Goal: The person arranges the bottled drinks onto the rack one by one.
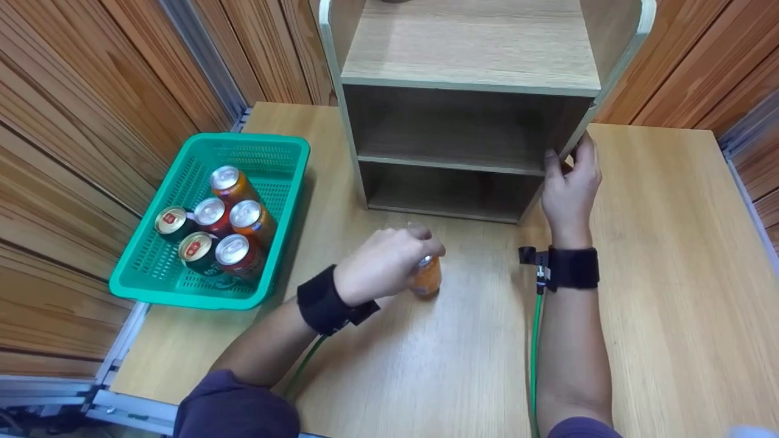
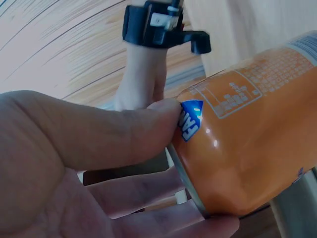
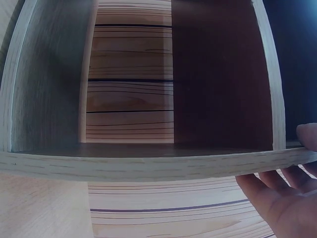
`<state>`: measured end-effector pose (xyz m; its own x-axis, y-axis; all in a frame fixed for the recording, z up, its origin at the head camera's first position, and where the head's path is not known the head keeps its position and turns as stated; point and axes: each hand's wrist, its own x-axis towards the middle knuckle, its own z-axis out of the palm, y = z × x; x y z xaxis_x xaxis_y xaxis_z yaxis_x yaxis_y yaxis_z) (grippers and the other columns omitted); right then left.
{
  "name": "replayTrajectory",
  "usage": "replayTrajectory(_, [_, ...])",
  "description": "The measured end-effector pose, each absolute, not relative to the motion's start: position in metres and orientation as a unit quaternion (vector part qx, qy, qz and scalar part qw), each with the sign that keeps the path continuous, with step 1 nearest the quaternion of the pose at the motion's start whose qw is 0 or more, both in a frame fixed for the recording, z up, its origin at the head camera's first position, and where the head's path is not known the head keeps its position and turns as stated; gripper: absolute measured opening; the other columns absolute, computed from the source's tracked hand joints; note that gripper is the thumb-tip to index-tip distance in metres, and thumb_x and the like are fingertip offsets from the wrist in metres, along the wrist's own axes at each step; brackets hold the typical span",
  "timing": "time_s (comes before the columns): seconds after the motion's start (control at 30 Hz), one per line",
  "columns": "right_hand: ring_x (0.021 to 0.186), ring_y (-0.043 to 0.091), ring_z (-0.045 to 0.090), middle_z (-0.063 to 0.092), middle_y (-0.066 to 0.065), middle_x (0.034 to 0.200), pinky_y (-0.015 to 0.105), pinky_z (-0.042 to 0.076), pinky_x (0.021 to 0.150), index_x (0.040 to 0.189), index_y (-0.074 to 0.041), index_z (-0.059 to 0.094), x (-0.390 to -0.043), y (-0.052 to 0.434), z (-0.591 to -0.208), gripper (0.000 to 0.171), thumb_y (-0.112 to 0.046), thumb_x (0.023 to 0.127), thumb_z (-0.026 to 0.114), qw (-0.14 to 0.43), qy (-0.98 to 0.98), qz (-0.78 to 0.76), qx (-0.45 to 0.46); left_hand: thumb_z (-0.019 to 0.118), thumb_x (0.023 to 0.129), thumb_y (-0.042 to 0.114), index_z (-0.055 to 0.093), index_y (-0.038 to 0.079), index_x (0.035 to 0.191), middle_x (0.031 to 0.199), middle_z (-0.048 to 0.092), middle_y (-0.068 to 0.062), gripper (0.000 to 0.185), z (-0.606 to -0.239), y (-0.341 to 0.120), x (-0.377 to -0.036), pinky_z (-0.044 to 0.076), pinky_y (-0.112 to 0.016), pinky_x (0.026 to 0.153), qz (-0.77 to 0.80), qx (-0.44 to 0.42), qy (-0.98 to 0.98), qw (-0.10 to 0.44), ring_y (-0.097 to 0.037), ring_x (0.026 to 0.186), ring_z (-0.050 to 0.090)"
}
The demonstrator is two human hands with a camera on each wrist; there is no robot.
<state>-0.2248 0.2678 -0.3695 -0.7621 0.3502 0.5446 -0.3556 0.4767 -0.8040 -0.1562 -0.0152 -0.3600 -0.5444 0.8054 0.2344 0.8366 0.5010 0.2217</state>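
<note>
The left hand point(image 1: 383, 258) has its fingers point(image 2: 124, 136) curled over the top of an orange aluminium drink can point(image 1: 425, 277), which stands on the pale wooden bench point(image 1: 657, 292), just in front of the open light-wood shelf unit point(image 1: 468, 73). The left wrist view shows thumb and fingers wrapped round the can's upper rim. The right hand point(image 1: 570, 188) grips the shelf unit's right front edge, thumb inside and fingers point(image 3: 277, 198) outside, apparently steadying it. Well to the left of the gripping fingers, a green plastic basket point(image 1: 277, 146) holds five more cans. The step in hand looks like carrying the can from basket to shelf. The next move would call for lifting it clear of the bench and forward into a compartment, keeping it upright.
</note>
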Motion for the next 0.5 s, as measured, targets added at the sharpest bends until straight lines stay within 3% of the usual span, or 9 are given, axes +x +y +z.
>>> replayTrajectory(0.13, [0.115,0.012,0.043,0.045,-0.001,0.126,0.034,0.039,0.092,0.131,-0.013,0.041,-0.220,0.262,-0.362,0.045,-0.006,0.088,0.052,0.342,-0.783,0.520,0.001,0.065,0.070,-0.001,0.064,0.015,0.096,0.085,0.058,0.001,0.031,-0.366,-0.011,-0.154,0.042,-0.023,0.051,-0.140,-0.481,-0.863,0.058,-0.010,0.065,0.051])
replayTrajectory(0.5, [0.114,0.012,0.044,0.046,0.000,0.124,0.034,0.041,0.090,0.130,-0.012,0.042,-0.223,0.264,-0.366,0.045,-0.004,0.087,0.053,0.347,-0.784,0.515,0.000,0.067,0.061,0.002,0.059,0.013,0.080,0.069,0.046,0.005,0.023,-0.378,-0.006,-0.151,0.037,-0.024,0.046,-0.125,-0.492,-0.857,0.091,-0.009,0.058,0.044])
